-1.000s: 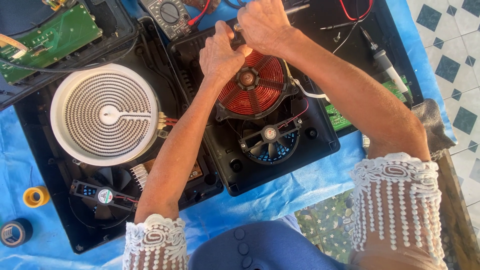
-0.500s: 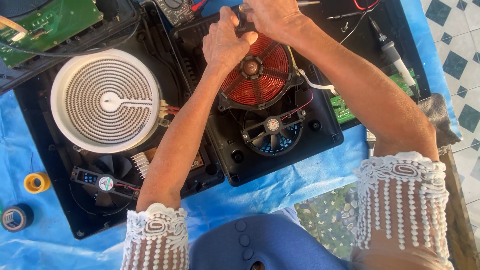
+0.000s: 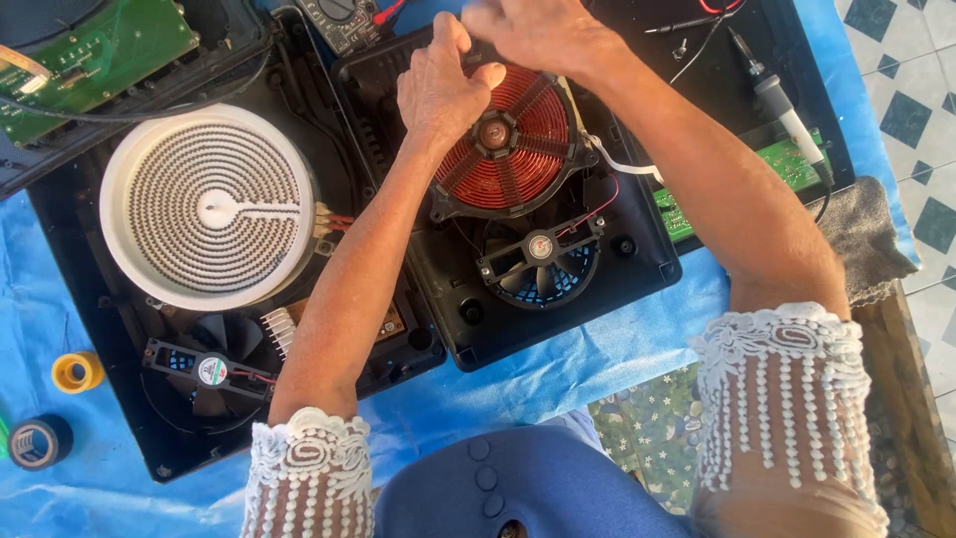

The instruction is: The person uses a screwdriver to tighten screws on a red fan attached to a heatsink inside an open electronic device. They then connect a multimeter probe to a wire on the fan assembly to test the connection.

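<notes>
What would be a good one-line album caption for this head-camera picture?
Left hand and right hand meet at the far edge of a red copper coil in an opened black cooker housing.

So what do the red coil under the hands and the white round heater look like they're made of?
Red coil: apparently enamelled copper wire, glossy reddish turns under dark spokes. White round heater: likely matte ceramic, chalky white dish with a thin grey spiral element. Left hand rests at the coil's edge.

You are at an improvised home repair bench: opened black cooktop housings (image 3: 558,329), green circuit boards (image 3: 100,50), a multimeter (image 3: 344,20) on blue plastic sheeting (image 3: 637,329), tiled floor (image 3: 911,90) beside.
</notes>
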